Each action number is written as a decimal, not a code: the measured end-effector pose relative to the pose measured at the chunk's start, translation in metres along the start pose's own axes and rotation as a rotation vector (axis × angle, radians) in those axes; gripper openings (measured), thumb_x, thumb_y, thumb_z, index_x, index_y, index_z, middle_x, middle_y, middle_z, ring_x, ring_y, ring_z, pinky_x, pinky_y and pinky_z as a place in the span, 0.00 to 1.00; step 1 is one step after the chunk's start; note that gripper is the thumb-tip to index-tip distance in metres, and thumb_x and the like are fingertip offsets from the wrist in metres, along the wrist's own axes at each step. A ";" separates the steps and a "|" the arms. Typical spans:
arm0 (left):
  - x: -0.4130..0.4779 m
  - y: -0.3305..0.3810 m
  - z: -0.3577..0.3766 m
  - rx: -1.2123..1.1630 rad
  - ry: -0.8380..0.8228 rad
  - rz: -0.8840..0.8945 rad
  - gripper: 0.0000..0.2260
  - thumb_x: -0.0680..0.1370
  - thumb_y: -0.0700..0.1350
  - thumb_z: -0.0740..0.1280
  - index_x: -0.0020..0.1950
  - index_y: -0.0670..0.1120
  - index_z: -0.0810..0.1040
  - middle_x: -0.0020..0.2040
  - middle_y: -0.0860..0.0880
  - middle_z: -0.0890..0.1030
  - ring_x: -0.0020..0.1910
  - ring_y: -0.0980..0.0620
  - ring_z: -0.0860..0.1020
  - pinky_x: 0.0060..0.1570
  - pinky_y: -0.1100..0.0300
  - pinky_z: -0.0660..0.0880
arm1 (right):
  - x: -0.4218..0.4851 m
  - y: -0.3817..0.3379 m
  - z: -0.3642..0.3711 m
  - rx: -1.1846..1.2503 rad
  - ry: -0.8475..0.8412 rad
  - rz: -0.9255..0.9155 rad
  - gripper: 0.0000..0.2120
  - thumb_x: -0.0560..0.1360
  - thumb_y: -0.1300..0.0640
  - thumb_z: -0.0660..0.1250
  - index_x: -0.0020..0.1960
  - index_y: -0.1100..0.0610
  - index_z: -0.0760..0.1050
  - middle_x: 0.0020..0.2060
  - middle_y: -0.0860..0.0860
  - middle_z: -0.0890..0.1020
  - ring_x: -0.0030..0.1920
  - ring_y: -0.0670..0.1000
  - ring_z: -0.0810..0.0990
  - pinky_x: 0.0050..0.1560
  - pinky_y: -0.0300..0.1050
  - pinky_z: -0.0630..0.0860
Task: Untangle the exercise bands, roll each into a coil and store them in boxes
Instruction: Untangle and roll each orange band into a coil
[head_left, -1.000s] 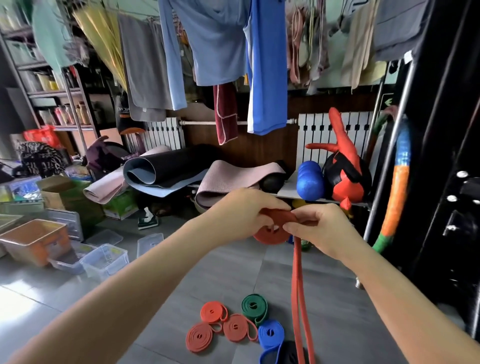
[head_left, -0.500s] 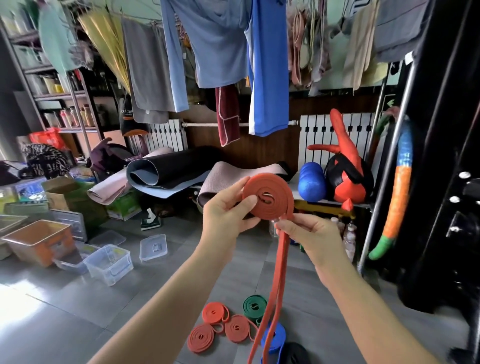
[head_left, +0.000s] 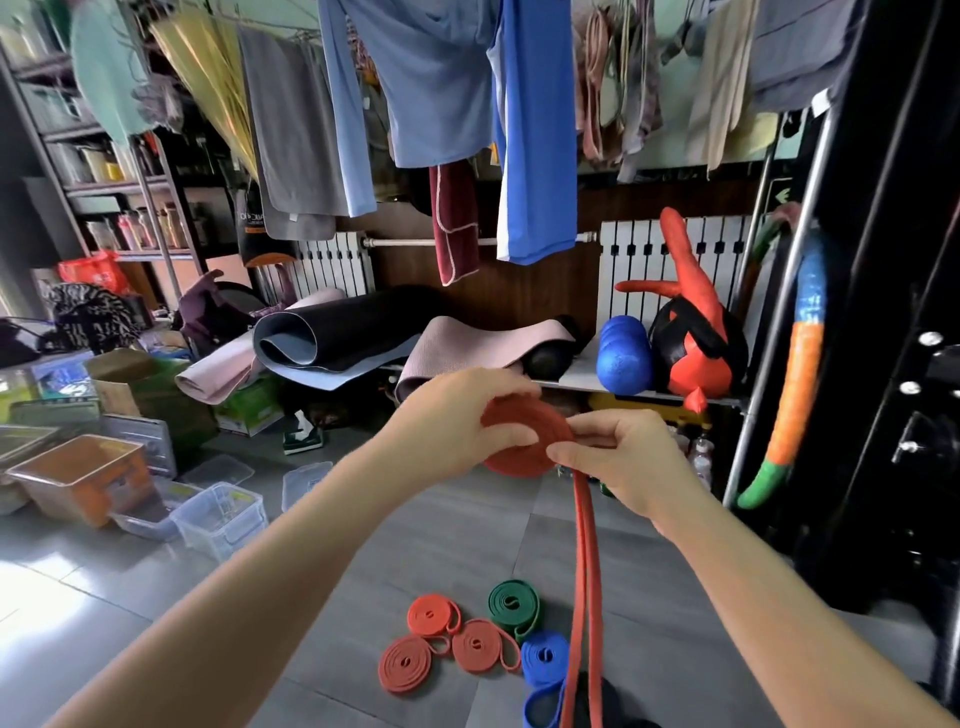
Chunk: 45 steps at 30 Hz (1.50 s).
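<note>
Two hands on one band, and we are mid-roll. The left grip (head_left: 457, 423) is wrapped over the red coil (head_left: 524, 441), fingers curled across its upper rim, with the disc held out in front of us and tilted nearly flat. The right grip (head_left: 618, 457) sits just beside it, thumb and fingers pinched on the doubled strand right where it peels off the coil's right edge. From that pinch the loose tail (head_left: 584, 571) drops straight down, its long axis vertical. Its two strands run side by side out of the bottom of our view, low over the floor (head_left: 415, 525).

That is the relation we watch. The coil lies to the left of the right grip, touching it, and the unrolled length hangs directly below it. The right hand is nearer the slack, so we judge it feeds while the left turns the disc. With plenty of tail left, we reckon this coil is only partly wound.

Down on the floor, three small red coils (head_left: 434, 616), a green coil (head_left: 513, 605) and a blue coil (head_left: 545, 654) lie close together, rolled but not boxed. The clear box (head_left: 221, 517) sits well off to the left.
</note>
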<state>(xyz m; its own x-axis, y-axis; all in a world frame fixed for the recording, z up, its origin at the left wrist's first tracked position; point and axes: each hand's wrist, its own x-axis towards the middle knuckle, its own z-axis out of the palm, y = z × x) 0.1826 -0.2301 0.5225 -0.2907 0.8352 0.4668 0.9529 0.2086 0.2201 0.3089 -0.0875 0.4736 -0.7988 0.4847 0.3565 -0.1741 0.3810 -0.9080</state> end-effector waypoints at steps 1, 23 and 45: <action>0.003 0.000 -0.003 0.057 -0.072 0.006 0.14 0.72 0.52 0.71 0.58 0.55 0.79 0.51 0.58 0.80 0.48 0.61 0.75 0.44 0.68 0.68 | 0.000 -0.002 0.001 -0.057 -0.023 -0.016 0.11 0.67 0.67 0.74 0.41 0.51 0.82 0.32 0.43 0.84 0.34 0.42 0.82 0.39 0.35 0.79; -0.029 0.012 0.056 -1.597 0.170 -0.525 0.16 0.73 0.43 0.69 0.58 0.39 0.76 0.53 0.40 0.82 0.52 0.42 0.82 0.45 0.55 0.80 | -0.019 0.025 0.017 0.479 0.176 0.040 0.10 0.69 0.68 0.69 0.50 0.61 0.80 0.35 0.49 0.85 0.37 0.45 0.84 0.38 0.33 0.77; -0.024 -0.006 0.038 -0.805 0.380 -0.190 0.23 0.73 0.32 0.69 0.54 0.61 0.77 0.47 0.66 0.81 0.50 0.64 0.79 0.53 0.66 0.76 | -0.011 0.016 0.008 0.282 0.061 0.017 0.09 0.67 0.67 0.71 0.47 0.63 0.81 0.31 0.51 0.84 0.33 0.45 0.82 0.36 0.33 0.77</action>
<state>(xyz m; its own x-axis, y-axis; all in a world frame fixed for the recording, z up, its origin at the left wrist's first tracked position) 0.1874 -0.2324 0.4778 -0.5816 0.5693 0.5810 0.5792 -0.2117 0.7872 0.3104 -0.0927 0.4540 -0.7684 0.5385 0.3458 -0.3212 0.1429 -0.9362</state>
